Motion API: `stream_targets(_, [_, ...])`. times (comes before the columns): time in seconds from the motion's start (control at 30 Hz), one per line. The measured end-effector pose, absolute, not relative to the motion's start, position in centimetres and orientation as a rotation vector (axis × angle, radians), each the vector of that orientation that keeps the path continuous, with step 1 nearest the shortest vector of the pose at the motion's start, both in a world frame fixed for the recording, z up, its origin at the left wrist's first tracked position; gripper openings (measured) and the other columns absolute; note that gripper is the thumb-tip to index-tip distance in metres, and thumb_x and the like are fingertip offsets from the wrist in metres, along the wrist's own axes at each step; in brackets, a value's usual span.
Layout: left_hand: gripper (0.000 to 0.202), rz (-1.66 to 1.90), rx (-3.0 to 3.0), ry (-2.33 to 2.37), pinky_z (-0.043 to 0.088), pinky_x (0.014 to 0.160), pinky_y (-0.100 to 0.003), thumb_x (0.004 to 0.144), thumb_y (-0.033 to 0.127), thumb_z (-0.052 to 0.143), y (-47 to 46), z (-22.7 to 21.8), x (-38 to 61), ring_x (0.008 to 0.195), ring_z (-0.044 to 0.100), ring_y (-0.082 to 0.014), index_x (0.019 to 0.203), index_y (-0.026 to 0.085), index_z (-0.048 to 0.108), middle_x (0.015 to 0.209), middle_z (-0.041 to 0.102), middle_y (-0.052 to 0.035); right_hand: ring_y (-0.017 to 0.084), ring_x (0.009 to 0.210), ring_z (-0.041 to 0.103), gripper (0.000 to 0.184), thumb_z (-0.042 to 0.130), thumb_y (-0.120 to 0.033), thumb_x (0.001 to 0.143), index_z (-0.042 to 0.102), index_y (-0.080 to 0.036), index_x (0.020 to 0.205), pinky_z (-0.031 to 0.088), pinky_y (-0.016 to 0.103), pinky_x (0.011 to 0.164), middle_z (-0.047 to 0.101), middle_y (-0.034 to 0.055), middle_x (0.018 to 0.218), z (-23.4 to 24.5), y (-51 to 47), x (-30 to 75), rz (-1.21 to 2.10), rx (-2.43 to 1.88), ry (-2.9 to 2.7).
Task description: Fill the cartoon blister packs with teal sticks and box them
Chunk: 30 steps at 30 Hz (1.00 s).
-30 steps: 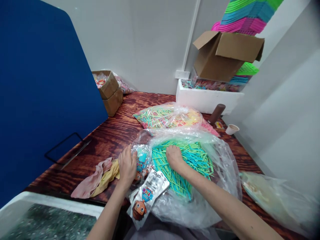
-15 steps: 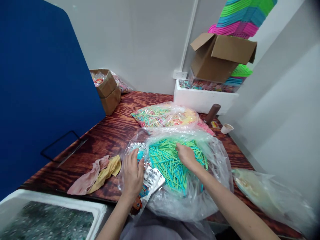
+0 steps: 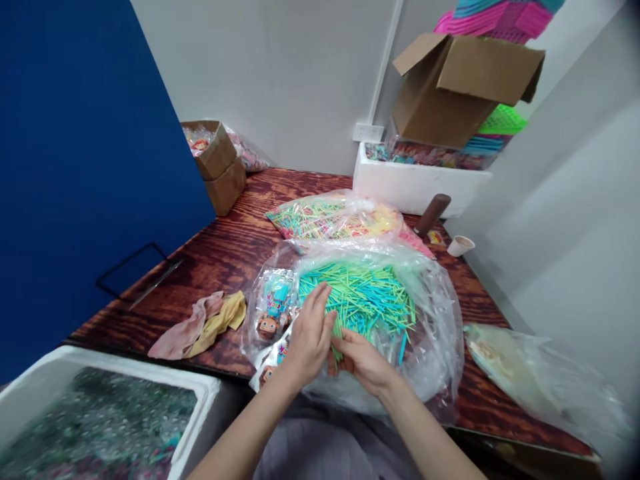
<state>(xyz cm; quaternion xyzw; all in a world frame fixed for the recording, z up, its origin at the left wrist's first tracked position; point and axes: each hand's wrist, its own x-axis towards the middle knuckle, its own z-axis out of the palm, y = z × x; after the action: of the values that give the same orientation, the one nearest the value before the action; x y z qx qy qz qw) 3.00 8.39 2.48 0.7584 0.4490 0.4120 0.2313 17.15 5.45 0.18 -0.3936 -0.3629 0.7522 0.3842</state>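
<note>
Green sticks [image 3: 337,331], apparently between both hands [image 3: 311,337].

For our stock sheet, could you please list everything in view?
sticks: many, green and blue, centre
pouches: several, silver, beside sticks
plastic bags: several, clear, centre and right
cloths: two, pink and yellow, left
foam boxes: two, white, back and front
cardboard boxes: several, brown, back
baskets: several, multicoloured, back right
cylinder: one, brown, right
cup: one, white, right
socket: one, white, wall
panel: one, blue, left
table: one, red-brown, centre
left hand: one, centre
right hand: one, centre
</note>
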Motion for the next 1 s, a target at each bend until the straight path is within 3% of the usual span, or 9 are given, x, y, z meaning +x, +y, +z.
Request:
stream_targets(0.17, [0.041, 0.804, 2.117, 1.121, 0.050, 0.091, -0.037, 0.101, 0.032, 0.031, 6.9, 1.9, 3.4, 0.105, 0.064, -0.0219, 0.129, 0.021, 0.059, 0.116, 0.067, -0.0104, 0.010, 0.051, 0.051, 0.034, 0.073, -0.049, 0.077, 0.062, -0.017, 0.085, 0.040, 0.024, 0.055, 0.055, -0.0050, 0.058, -0.1, 4.0, 16.6, 1.920, -1.038, -0.920])
stream_targets(0.23, [0.041, 0.794, 2.095, 1.114, 0.051, 0.089, -0.036, 0.101, 0.033, 0.031, 6.4, 1.7, 3.1, 0.103, 0.065, -0.0216, 0.128, 0.022, 0.060, 0.113, 0.069, -0.0097, 0.009, 0.052, 0.050, 0.035, 0.076, -0.048, 0.075, 0.063, -0.016, 0.083, 0.039, 0.023, 0.054, 0.055, -0.0043, 0.061, -0.2, 3.8, 16.7, 1.981, -1.028, -0.940])
stream_targets(0.37, [0.038, 0.899, 2.072, 1.146, 0.046, 0.099, -0.037, 0.100, 0.033, 0.037, 6.0, 1.3, 1.1, 0.117, 0.059, -0.0221, 0.132, 0.023, 0.055, 0.126, 0.065, -0.0100, 0.011, 0.059, 0.053, 0.035, 0.076, -0.048, 0.074, 0.064, -0.017, 0.083, 0.043, 0.026, 0.062, 0.057, -0.0033, 0.065, -0.2, 3.4, 17.1, 1.895, -1.009, -1.019])
stream_targets(0.5, [0.027, 0.999, 2.133, 1.567, 0.048, 0.089, -0.041, 0.098, 0.031, 0.041, 5.8, -0.6, -1.6, 0.099, 0.063, -0.0255, 0.103, 0.020, 0.065, 0.101, 0.069, -0.0100, 0.017, 0.082, 0.060, 0.028, 0.065, -0.047, 0.085, 0.067, -0.019, 0.085, 0.045, 0.031, 0.082, 0.065, 0.0016, 0.080, -0.4, 2.8, 17.8, 1.573, -1.066, -1.193])
stream_targets(0.57, [0.021, 0.913, 2.242, 1.719, 0.047, 0.088, -0.043, 0.095, 0.029, 0.046, 5.4, -2.1, -2.2, 0.099, 0.061, -0.0282, 0.096, 0.020, 0.065, 0.101, 0.068, -0.0107, 0.020, 0.093, 0.060, 0.029, 0.058, -0.046, 0.091, 0.068, -0.019, 0.089, 0.043, 0.033, 0.091, 0.067, 0.0037, 0.091, -0.7, 2.5, 18.0, 1.462, -1.078, -1.294])
stream_targets(0.63, [0.020, 0.822, 2.330, 1.806, 0.047, 0.089, -0.045, 0.091, 0.028, 0.052, 5.0, -3.3, -2.2, 0.105, 0.059, -0.0309, 0.104, 0.019, 0.064, 0.112, 0.065, -0.0130, 0.021, 0.097, 0.060, 0.030, 0.054, -0.045, 0.094, 0.069, -0.020, 0.093, 0.041, 0.034, 0.094, 0.068, 0.0043, 0.096, -0.9, 2.2, 18.0, 1.394, -1.080, -1.356])
stream_targets(0.77, [0.037, 0.752, 2.371, 1.918, 0.046, 0.090, -0.046, 0.089, 0.032, 0.057, 4.6, -4.5, -1.6, 0.109, 0.057, -0.0333, 0.123, 0.015, 0.057, 0.124, 0.060, -0.0170, 0.021, 0.101, 0.061, 0.029, 0.052, -0.044, 0.096, 0.069, -0.021, 0.092, 0.041, 0.034, 0.097, 0.068, 0.0041, 0.098, -0.8, 1.8, 17.6, 1.346, -1.100, -1.370])
stream_targets(1.0, [0.056, 0.779, 2.304, 2.023, 0.047, 0.084, -0.044, 0.088, 0.038, 0.060, 4.7, -4.3, -1.8, 0.099, 0.057, -0.0330, 0.136, 0.012, 0.046, 0.110, 0.061, -0.0159, 0.021, 0.102, 0.062, 0.026, 0.052, -0.041, 0.096, 0.069, -0.022, 0.092, 0.042, 0.034, 0.097, 0.069, 0.0040, 0.097, -0.3, 1.4, 17.4, 1.327, -1.104, -1.366])
